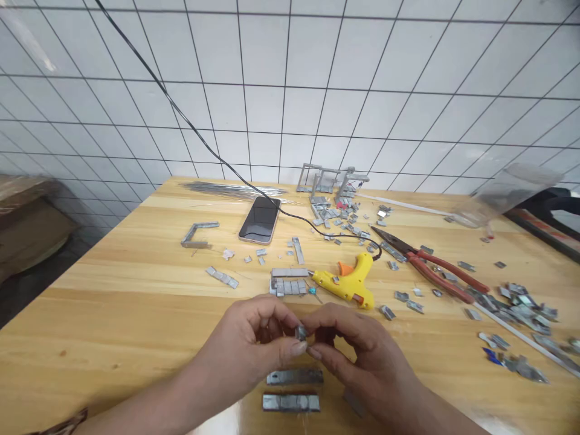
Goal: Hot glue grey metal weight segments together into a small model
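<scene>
A small grey metal piece (300,331) is pinched between the thumb and forefinger of my left hand (258,338). My right hand (357,347) meets it from the other side, thumb and forefinger close together at the piece; whether they grip it is hard to make out. Just below the fingers lie two flat grey metal strips, an upper one (294,377) and a lower one (290,403). Beyond my hands are joined metal pieces (290,287) and a yellow glue gun (351,283), its nozzle pointing left.
A phone (260,220), a bent metal frame (196,235) and thin wires (231,190) lie farther back. Red-handled pliers (435,275) and scattered metal bits (521,308) are at the right. A black cable (194,130) hangs across to the glue gun. Small frames (319,181) stand near the tiled wall.
</scene>
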Demonstrator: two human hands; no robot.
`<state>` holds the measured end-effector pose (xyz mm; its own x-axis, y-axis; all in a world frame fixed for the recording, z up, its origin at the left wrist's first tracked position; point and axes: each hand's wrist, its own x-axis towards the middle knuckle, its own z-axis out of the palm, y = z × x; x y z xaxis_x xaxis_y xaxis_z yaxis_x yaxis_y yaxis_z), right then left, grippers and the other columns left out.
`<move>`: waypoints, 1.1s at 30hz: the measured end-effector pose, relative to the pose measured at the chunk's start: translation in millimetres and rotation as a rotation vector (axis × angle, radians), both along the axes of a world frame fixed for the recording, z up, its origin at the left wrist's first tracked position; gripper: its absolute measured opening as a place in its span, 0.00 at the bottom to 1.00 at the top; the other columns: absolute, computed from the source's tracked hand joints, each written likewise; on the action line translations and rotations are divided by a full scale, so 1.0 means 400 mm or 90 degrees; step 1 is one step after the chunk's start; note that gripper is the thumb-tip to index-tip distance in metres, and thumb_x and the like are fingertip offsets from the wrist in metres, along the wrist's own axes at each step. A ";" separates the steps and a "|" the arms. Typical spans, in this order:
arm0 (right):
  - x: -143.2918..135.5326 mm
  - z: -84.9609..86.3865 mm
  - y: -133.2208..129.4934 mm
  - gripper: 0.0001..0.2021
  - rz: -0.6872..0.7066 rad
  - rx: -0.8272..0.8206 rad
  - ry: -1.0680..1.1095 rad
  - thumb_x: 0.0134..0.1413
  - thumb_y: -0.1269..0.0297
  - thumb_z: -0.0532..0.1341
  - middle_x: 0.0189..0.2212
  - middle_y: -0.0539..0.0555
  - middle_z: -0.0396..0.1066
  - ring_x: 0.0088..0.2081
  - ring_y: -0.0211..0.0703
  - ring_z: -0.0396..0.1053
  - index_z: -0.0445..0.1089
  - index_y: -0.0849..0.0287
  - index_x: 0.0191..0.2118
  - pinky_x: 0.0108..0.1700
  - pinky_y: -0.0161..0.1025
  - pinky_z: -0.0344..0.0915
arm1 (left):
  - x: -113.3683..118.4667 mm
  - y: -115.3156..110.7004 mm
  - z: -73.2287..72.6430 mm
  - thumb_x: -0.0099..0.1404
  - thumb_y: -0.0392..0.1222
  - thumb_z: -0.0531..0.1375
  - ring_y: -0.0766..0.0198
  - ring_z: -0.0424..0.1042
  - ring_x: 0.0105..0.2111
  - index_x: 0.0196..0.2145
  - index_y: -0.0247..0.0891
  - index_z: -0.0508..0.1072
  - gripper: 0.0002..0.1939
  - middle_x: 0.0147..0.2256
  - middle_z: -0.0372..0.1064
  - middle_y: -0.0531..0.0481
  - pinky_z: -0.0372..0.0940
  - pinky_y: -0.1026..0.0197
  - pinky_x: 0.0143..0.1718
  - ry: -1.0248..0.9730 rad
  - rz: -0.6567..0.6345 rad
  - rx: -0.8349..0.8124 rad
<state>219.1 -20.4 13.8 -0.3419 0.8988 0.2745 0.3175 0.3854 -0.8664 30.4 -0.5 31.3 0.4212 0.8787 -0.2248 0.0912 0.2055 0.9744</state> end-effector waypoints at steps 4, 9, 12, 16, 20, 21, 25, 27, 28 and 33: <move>-0.006 -0.003 -0.002 0.11 -0.021 -0.028 -0.005 0.51 0.77 0.60 0.27 0.46 0.72 0.28 0.34 0.68 0.72 0.55 0.38 0.32 0.29 0.66 | 0.007 -0.003 0.000 0.52 0.39 0.64 0.65 0.65 0.27 0.28 0.36 0.71 0.06 0.26 0.68 0.53 0.60 0.62 0.29 0.010 0.007 -0.010; -0.012 -0.001 -0.004 0.11 -0.039 0.002 -0.025 0.50 0.78 0.59 0.26 0.47 0.72 0.27 0.33 0.68 0.72 0.57 0.37 0.32 0.28 0.66 | 0.011 -0.003 0.000 0.54 0.37 0.62 0.68 0.61 0.24 0.26 0.36 0.71 0.03 0.24 0.65 0.55 0.58 0.64 0.26 0.112 -0.007 0.105; -0.004 -0.007 0.000 0.11 -0.037 0.030 -0.058 0.51 0.78 0.58 0.25 0.48 0.72 0.27 0.34 0.69 0.72 0.58 0.38 0.31 0.29 0.66 | 0.004 0.000 -0.012 0.55 0.35 0.61 0.67 0.63 0.25 0.29 0.37 0.73 0.02 0.26 0.65 0.54 0.59 0.64 0.26 0.171 -0.032 0.194; 0.018 -0.027 0.008 0.11 -0.018 0.056 -0.139 0.53 0.78 0.58 0.29 0.52 0.72 0.29 0.38 0.69 0.73 0.60 0.39 0.32 0.33 0.67 | -0.025 0.006 -0.030 0.57 0.33 0.61 0.65 0.65 0.30 0.38 0.39 0.73 0.10 0.32 0.68 0.52 0.61 0.63 0.29 0.258 -0.062 0.311; 0.035 -0.041 0.014 0.08 0.029 0.087 -0.256 0.55 0.77 0.58 0.34 0.57 0.73 0.36 0.46 0.70 0.73 0.61 0.37 0.37 0.41 0.68 | -0.065 0.016 -0.045 0.60 0.33 0.59 0.65 0.67 0.32 0.39 0.39 0.73 0.09 0.36 0.68 0.51 0.62 0.61 0.34 0.321 -0.110 0.364; 0.036 -0.042 0.014 0.08 0.038 0.091 -0.284 0.55 0.77 0.58 0.34 0.58 0.72 0.36 0.47 0.69 0.73 0.61 0.36 0.37 0.42 0.68 | -0.073 0.018 -0.048 0.60 0.33 0.59 0.64 0.68 0.32 0.38 0.39 0.73 0.08 0.36 0.67 0.51 0.62 0.61 0.34 0.339 -0.126 0.361; 0.033 -0.039 0.015 0.08 0.052 0.081 -0.334 0.55 0.77 0.58 0.32 0.57 0.71 0.35 0.48 0.68 0.73 0.61 0.36 0.35 0.44 0.66 | -0.092 0.024 -0.061 0.59 0.32 0.60 0.64 0.68 0.32 0.38 0.40 0.73 0.09 0.36 0.67 0.52 0.62 0.62 0.33 0.409 -0.174 0.331; 0.030 -0.039 0.015 0.08 0.049 0.069 -0.336 0.55 0.76 0.58 0.32 0.57 0.70 0.34 0.48 0.68 0.73 0.60 0.36 0.35 0.44 0.66 | -0.094 0.024 -0.063 0.59 0.32 0.60 0.64 0.68 0.32 0.38 0.40 0.74 0.09 0.35 0.66 0.52 0.61 0.63 0.32 0.430 -0.185 0.333; 0.030 -0.039 0.016 0.08 0.047 0.063 -0.336 0.55 0.76 0.58 0.32 0.57 0.70 0.35 0.48 0.68 0.73 0.60 0.36 0.35 0.44 0.66 | -0.094 0.024 -0.063 0.59 0.32 0.60 0.64 0.68 0.31 0.36 0.40 0.74 0.08 0.34 0.66 0.52 0.61 0.64 0.31 0.438 -0.200 0.330; 0.031 -0.038 0.011 0.09 0.054 0.030 -0.339 0.56 0.77 0.56 0.33 0.56 0.69 0.36 0.47 0.67 0.72 0.59 0.36 0.37 0.44 0.64 | -0.086 0.025 -0.057 0.59 0.30 0.60 0.65 0.67 0.30 0.31 0.39 0.73 0.06 0.29 0.64 0.54 0.59 0.65 0.30 0.459 -0.212 0.348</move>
